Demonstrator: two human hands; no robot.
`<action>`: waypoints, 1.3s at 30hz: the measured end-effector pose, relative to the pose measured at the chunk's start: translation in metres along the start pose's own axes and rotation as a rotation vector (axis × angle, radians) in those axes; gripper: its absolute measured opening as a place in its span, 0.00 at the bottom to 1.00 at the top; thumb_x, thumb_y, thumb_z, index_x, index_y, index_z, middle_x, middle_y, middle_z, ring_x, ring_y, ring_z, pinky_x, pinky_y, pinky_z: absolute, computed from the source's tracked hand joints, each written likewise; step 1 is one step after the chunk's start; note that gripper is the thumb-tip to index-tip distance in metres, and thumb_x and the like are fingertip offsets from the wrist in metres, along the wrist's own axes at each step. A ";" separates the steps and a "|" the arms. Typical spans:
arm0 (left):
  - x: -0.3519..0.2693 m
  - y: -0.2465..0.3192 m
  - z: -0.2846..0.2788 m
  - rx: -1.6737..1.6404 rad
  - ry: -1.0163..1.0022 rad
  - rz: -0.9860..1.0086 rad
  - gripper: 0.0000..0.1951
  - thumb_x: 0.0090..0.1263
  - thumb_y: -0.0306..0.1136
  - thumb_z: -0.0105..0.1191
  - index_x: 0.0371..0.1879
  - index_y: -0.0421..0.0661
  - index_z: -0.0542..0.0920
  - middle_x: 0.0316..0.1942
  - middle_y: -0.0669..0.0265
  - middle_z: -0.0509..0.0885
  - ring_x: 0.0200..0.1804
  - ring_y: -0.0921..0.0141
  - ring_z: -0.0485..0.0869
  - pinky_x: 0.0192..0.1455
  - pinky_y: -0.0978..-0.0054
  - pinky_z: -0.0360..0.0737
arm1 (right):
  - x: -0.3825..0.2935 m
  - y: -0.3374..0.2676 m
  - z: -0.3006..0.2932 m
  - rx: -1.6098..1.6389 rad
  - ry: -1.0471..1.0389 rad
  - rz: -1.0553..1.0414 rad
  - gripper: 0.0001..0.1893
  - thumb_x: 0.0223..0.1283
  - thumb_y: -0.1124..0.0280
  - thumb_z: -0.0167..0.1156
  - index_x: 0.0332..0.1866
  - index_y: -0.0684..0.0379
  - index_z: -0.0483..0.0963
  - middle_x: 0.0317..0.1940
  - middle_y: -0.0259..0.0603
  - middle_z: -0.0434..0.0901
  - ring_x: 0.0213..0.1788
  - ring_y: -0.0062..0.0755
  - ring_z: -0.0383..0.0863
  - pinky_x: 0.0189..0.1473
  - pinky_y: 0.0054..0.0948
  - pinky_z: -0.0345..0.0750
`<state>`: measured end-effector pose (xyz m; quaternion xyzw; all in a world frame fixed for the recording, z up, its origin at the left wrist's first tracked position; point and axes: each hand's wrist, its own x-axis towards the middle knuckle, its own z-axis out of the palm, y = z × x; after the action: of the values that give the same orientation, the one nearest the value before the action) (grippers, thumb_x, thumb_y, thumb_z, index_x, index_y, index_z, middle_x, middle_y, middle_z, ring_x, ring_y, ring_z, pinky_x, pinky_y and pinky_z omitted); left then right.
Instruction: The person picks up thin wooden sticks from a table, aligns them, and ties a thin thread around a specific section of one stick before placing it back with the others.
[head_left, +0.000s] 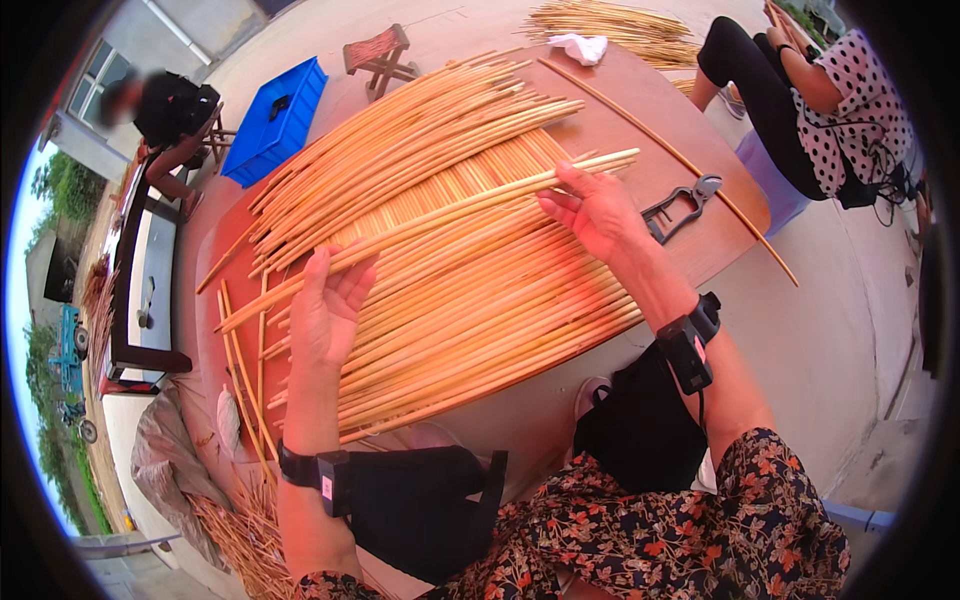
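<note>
My left hand (330, 315) and my right hand (596, 206) hold a pair of peeled plant rods (450, 214) between them. The rods slant up from lower left to upper right, past both hands. Beneath lies a mat of tightly joined rods (465, 319), its near part reaching the table edge. A loose heap of similar rods (397, 161) lies on the far side of the mat. To the right of my right hand rest dark-handled pruning shears (682, 206), jaws toward the upper right.
The brown table (615, 90) bears a long single rod (667, 161) jutting past its right edge and a white cloth (581, 49). Beyond are a blue crate (277, 120) and a wooden folding stool (379, 56). One person sits at far left, another at right. Rod scraps (240, 525) lie lower left.
</note>
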<state>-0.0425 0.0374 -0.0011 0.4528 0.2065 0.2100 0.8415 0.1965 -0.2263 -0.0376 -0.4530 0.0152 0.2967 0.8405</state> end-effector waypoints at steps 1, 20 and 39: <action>-0.001 0.000 0.000 0.003 0.007 0.011 0.12 0.79 0.41 0.60 0.51 0.46 0.81 0.56 0.54 0.87 0.60 0.60 0.86 0.61 0.67 0.86 | 0.001 0.000 -0.001 0.017 -0.026 0.007 0.09 0.73 0.69 0.64 0.47 0.63 0.76 0.41 0.39 0.83 0.43 0.32 0.87 0.44 0.28 0.90; -0.008 0.004 0.003 0.049 -0.047 0.068 0.14 0.78 0.41 0.61 0.53 0.46 0.83 0.57 0.57 0.86 0.61 0.57 0.86 0.60 0.65 0.87 | 0.008 0.002 -0.007 -0.004 -0.035 -0.010 0.10 0.72 0.70 0.65 0.49 0.64 0.76 0.43 0.43 0.84 0.43 0.35 0.87 0.44 0.29 0.91; -0.006 0.002 0.010 0.130 -0.036 -0.054 0.19 0.77 0.43 0.61 0.54 0.39 0.81 0.54 0.52 0.87 0.57 0.58 0.87 0.54 0.68 0.88 | 0.001 0.003 0.000 0.054 -0.028 -0.039 0.08 0.72 0.70 0.65 0.46 0.63 0.76 0.39 0.38 0.83 0.39 0.31 0.87 0.44 0.28 0.91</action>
<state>-0.0428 0.0287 0.0066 0.5046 0.2166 0.1651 0.8193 0.1960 -0.2245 -0.0409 -0.4264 0.0027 0.2860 0.8581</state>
